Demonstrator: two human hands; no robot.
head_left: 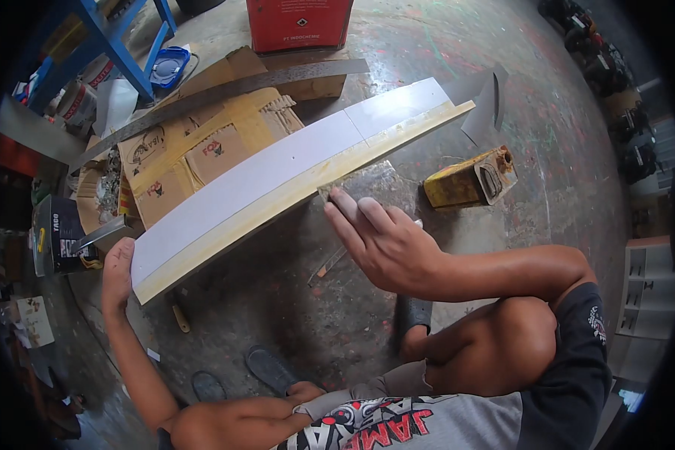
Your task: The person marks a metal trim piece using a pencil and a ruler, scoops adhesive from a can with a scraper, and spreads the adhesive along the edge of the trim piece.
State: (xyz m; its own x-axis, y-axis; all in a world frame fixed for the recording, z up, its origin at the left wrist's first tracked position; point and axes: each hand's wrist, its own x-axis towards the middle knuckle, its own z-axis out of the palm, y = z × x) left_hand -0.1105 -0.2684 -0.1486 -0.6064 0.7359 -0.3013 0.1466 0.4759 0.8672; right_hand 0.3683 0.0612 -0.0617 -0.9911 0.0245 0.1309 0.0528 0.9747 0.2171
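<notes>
A long white laminate-faced board with a yellowish wooden edge strip slants across the view, its far side curved. My left hand is closed on the board's near left end, thumb on top. At the strip's lower edge, near the middle, my right hand has its fingers pressed together. A small greyish piece that looks like sandpaper shows under the fingertips, mostly hidden by them. Pale dust covers these fingers. A thin seam crosses the white face towards the right end.
Flattened cardboard and a curved dark strip lie behind the board. A rusty yellow can rests on the floor at right, and a red can stands at the back. A blue metal frame is at upper left.
</notes>
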